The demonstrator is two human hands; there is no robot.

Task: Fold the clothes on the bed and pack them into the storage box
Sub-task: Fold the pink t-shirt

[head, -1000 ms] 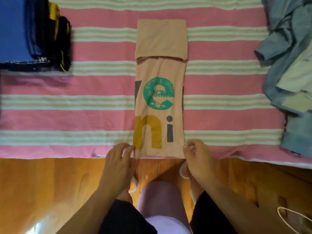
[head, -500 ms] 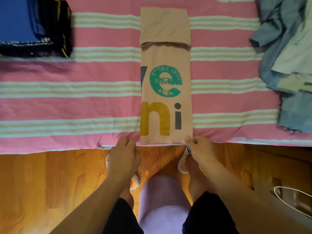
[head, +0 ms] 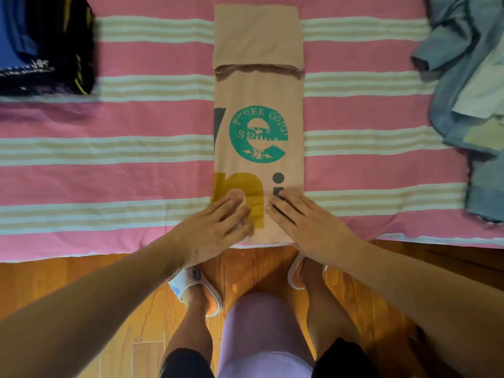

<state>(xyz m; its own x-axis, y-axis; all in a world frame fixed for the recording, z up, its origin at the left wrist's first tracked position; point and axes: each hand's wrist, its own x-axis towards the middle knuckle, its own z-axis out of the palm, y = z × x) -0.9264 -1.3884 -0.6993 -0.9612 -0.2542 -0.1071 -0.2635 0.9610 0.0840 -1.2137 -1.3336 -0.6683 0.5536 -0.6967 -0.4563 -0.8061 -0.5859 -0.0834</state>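
A peach T-shirt (head: 259, 99) with green, yellow and grey letters lies folded into a long narrow strip on the pink striped bed (head: 109, 181), its far end turned over. My left hand (head: 215, 227) lies flat on the strip's near left part, fingers straight. My right hand (head: 302, 222) lies flat on the near right part, fingers straight. Both press the cloth close to the bed's front edge. No storage box is in view.
A stack of folded dark and blue clothes (head: 43, 47) sits at the bed's far left. A heap of unfolded blue-grey garments (head: 469, 105) lies at the right. Wooden floor (head: 81, 271) runs below the bed edge, where the person's slippered feet stand.
Both hands have left the shirt's near corners at the bed edge and moved forward onto the cloth, where they now lie flat.
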